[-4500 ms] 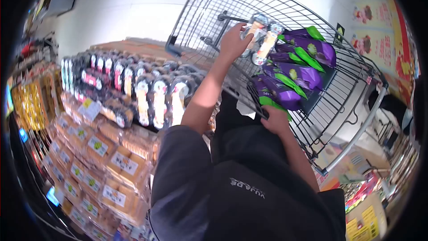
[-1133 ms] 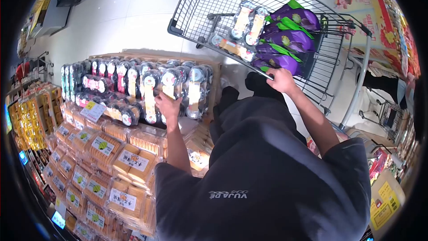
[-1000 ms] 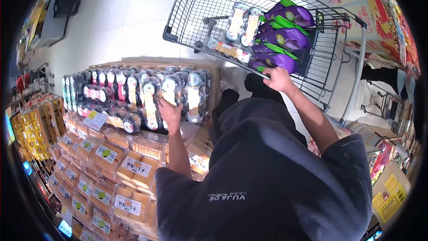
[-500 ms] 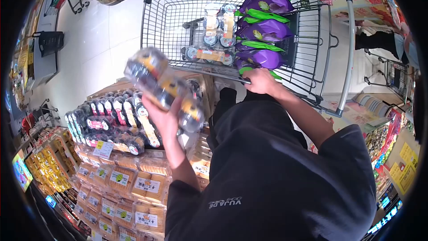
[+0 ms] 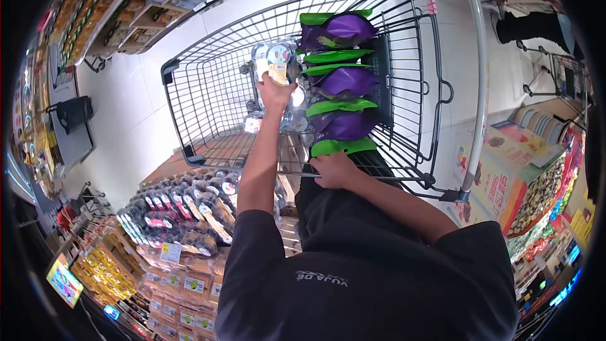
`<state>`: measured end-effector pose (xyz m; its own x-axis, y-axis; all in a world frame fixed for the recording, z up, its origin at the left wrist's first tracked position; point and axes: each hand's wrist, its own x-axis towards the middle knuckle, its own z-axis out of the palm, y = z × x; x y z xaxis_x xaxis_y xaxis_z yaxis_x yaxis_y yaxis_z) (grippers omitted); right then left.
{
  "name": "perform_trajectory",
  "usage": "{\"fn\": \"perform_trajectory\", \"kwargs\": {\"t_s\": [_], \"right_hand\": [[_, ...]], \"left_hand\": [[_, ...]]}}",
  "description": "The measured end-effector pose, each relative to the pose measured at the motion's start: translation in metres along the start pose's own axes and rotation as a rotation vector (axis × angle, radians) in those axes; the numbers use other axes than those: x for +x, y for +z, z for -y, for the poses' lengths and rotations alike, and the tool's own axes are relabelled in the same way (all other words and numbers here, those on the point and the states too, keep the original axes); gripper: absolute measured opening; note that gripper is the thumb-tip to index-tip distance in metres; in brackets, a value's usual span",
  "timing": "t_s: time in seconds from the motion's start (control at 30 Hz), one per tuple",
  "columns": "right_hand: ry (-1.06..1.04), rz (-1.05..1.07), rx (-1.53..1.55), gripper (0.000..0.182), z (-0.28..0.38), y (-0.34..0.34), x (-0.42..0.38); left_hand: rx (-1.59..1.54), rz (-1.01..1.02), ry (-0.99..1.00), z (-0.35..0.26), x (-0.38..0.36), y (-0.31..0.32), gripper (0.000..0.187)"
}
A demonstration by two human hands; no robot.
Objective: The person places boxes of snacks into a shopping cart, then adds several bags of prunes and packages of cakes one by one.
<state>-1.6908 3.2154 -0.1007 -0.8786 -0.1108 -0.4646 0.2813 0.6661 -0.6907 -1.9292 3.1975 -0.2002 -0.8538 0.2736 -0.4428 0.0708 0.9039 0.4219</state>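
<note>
My left hand (image 5: 276, 93) reaches down into the shopping cart (image 5: 482, 95), fingers wrapped round a clear plastic pack of round cups (image 5: 278, 57) with a yellow label. Similar packs lie under and beside it, partly covered by my hand and forearm. Right of them, several purple bags (image 5: 347, 81) with green edges stand in a row. At the cart's near rim, my right hand (image 5: 334, 168) is closed on the edge, just below the nearest bag's green end.
Left of my body is a display of cup packs (image 5: 189, 205), with packaged biscuits (image 5: 192, 284) below it. Shelves (image 5: 132, 12) line the far left. A black basket (image 5: 72, 113) sits by the aisle. Another person's dark-clothed legs (image 5: 530, 28) and a second cart (image 5: 562, 76) are at right.
My left hand has carried the cup pack from above the display up and right into the cart. My right hand stays at the rim. The view has shifted.
</note>
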Motion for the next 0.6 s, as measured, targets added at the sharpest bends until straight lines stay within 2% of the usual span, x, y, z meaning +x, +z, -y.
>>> {"fn": "perform_trajectory", "kwargs": {"t_s": [0.23,0.33,0.47,0.53,0.57,0.6], "right_hand": [[-0.023,-0.011,0.034,0.041,-0.005,0.001,-0.003],[-0.005,0.040,0.032,0.041,-0.003,-0.004,-0.001],[-0.018,0.083,0.038,0.041,-0.002,-0.006,-0.001],[-0.045,-0.058,0.024,0.038,-0.005,0.000,-0.002],[-0.060,-0.050,0.022,0.038,-0.004,0.000,-0.002],[-0.059,-0.066,0.023,0.037,-0.004,-0.001,-0.002]], "left_hand": [[-0.019,-0.006,-0.103,0.000,0.009,0.060,0.099],[-0.017,-0.011,-0.115,0.023,0.002,0.085,0.104],[0.028,-0.031,-0.117,0.037,-0.027,0.085,0.104],[0.048,-0.024,-0.097,0.041,-0.033,0.083,0.102],[0.052,0.003,-0.081,0.043,-0.033,0.082,0.101],[0.085,0.083,-0.153,0.034,-0.036,0.072,0.101]]}}
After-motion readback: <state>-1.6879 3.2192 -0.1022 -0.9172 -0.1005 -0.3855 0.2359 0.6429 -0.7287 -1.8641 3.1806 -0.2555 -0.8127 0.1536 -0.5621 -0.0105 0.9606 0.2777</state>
